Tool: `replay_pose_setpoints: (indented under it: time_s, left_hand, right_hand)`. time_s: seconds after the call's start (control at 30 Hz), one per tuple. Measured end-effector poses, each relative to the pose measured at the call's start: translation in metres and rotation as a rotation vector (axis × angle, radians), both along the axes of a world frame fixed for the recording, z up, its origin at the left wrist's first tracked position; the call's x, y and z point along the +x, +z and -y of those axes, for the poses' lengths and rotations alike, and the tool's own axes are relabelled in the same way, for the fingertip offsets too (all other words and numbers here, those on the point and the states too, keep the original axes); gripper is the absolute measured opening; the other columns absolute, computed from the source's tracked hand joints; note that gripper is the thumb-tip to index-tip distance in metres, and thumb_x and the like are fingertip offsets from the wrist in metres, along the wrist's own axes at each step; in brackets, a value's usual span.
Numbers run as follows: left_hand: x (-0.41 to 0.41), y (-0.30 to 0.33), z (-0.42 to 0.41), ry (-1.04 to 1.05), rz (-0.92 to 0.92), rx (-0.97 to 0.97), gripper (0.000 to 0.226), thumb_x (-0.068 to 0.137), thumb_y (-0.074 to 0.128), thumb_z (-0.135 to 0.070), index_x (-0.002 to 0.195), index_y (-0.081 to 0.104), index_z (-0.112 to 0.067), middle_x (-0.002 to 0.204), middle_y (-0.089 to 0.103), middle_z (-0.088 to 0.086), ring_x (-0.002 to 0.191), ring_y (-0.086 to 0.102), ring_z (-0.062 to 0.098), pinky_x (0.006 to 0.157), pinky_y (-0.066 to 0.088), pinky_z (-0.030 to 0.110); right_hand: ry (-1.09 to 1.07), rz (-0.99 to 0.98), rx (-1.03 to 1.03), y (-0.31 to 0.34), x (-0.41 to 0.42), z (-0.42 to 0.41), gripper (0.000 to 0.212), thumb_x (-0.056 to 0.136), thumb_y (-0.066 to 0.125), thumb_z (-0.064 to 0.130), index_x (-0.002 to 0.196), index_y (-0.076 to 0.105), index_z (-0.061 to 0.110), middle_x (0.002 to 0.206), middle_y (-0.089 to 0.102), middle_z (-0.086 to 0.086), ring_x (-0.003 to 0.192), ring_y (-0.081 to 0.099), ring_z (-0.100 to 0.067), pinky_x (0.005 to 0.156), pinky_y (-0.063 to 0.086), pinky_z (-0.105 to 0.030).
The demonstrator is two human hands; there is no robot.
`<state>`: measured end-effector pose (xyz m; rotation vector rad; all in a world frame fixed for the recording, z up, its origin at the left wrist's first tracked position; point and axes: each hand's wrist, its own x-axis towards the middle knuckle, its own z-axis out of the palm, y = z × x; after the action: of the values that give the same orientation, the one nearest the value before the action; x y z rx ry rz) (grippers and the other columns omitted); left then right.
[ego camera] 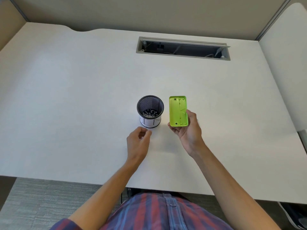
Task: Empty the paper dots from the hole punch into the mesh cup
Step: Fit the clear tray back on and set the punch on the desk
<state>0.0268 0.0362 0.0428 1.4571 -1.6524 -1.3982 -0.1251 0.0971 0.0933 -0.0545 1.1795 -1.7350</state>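
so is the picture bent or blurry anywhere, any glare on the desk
Head view: wide-angle bending curves the desk edges; both hands, left and right, look slightly soft; soft shadows, no harsh glare; dots inside the mesh cup stay readable.

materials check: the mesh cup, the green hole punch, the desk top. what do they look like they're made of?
Mesh cup: looks like black metal wire mesh, see-through weave with a solid rim; a white band, probably paper, around its lower part.
Green hole punch: likely moulded plastic, uniform lime colour, soft sheen, rounded corners, moulded ribs and holes.
Desk top: matte white, probably laminate; the core is not visible.
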Motion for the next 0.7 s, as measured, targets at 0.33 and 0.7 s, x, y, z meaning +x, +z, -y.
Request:
replay_pose_setpoints:
  time_s: [0.33, 0.7]
  left_hand:
    - [-0.04, 0.03, -0.003, -0.335, -0.292, 0.324, 0.056, 0.101, 0.023, -0.059, 0.122, 0.065, -0.027, 0.113, 0.075, -0.004, 0.103, 0.068, 0.004, 0.086, 0.053, 0.029]
    - [-0.054, 0.029, -0.009, -0.151, -0.411, 0.467, 0.058, 0.099, 0.027, -0.063, 0.108, 0.068, -0.024, 0.098, 0.075, 0.004, 0.089, 0.067, 0.021, 0.075, 0.049, 0.034]
  right_hand:
    - [0.068, -0.08, 0.038, 0.0, 0.02, -0.013, 0.046, 0.104, 0.038, 0.031, 0.132, 0.047, -0.005, 0.116, 0.061, -0.029, 0.085, 0.062, -0.026, 0.073, 0.055, -0.038]
    - [0.238, -0.57, 0.175, -0.018, 0.018, -0.034, 0.031, 0.099, 0.04, 0.048, 0.105, 0.049, 0.018, 0.076, 0.07, 0.008, 0.061, 0.069, -0.019, 0.063, 0.056, -0.037]
